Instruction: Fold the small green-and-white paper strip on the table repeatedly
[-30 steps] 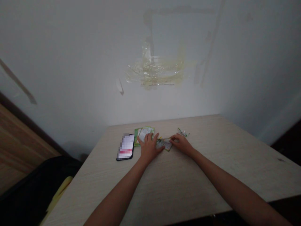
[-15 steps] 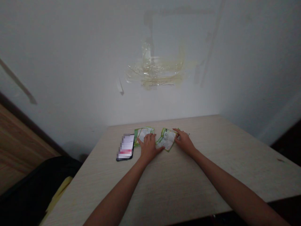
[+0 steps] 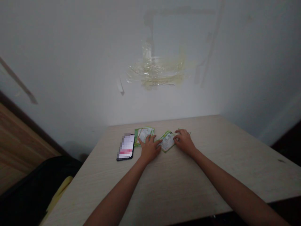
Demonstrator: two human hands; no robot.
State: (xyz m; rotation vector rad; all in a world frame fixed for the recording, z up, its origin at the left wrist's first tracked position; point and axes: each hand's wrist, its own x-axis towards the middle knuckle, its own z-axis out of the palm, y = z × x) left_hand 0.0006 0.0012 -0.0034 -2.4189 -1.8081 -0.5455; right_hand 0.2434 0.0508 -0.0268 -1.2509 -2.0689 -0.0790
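My left hand (image 3: 149, 150) lies spread on the table, its fingertips over the near right edge of a green-and-white printed wrapper (image 3: 144, 132). Its thumb touches the left side of a second, smaller green-and-white wrapper piece (image 3: 167, 142), which lies turned at an angle. Curled at that piece's right edge, my right hand (image 3: 184, 141) pinches it between thumb and fingers. Behind the right hand a thin green edge of something peeks out, mostly hidden.
A phone (image 3: 127, 147) with a lit screen lies left of the wrappers on the pale wooden table (image 3: 178, 185). The wall (image 3: 160, 103) behind bears strips of clear tape (image 3: 160, 72). Dark and yellow cloth (image 3: 58, 191) sits beyond the table's left edge.
The smaller wrapper piece has shifted slightly and now looks flatter. My left thumb has drawn in towards its fingers, and the right fingers have moved slightly along the edge.
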